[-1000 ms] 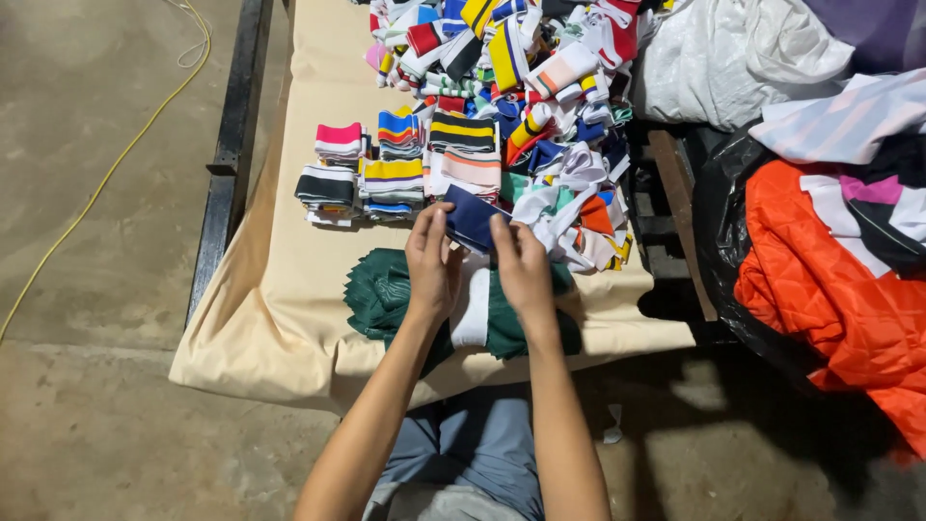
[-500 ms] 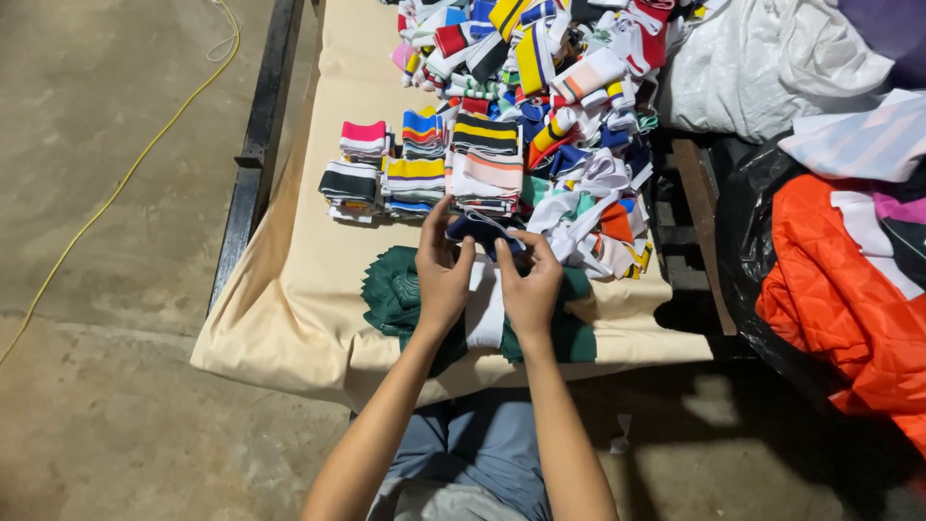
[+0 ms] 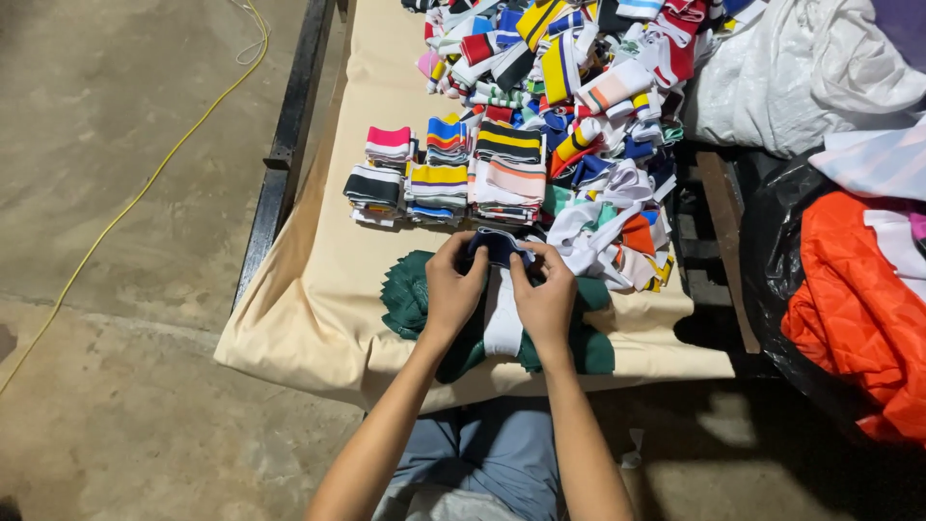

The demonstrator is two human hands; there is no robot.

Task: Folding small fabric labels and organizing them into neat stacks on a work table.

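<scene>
My left hand [image 3: 453,289] and my right hand [image 3: 545,299] both grip a small navy-blue knitted fabric piece [image 3: 497,247] just above the near edge of the cloth-covered table [image 3: 318,289]. Under my hands lies a white fabric strip [image 3: 503,323] on top of a spread of dark green knitted pieces [image 3: 410,294]. Just beyond my hands stand neat stacks of folded striped fabric pieces [image 3: 439,178], and a loose heap of many-coloured knitted strips [image 3: 579,77] lies behind and to the right.
A black metal rail [image 3: 280,164] runs along the table's left side, with bare concrete floor and a yellow cable [image 3: 145,188] beyond. Right of the table are a white sack [image 3: 801,77], a black bag [image 3: 762,260] and orange cloth [image 3: 858,318].
My hands have drawn slightly nearer to me with the navy piece, folding it smaller between the fingers. The view has shifted a little to the left.
</scene>
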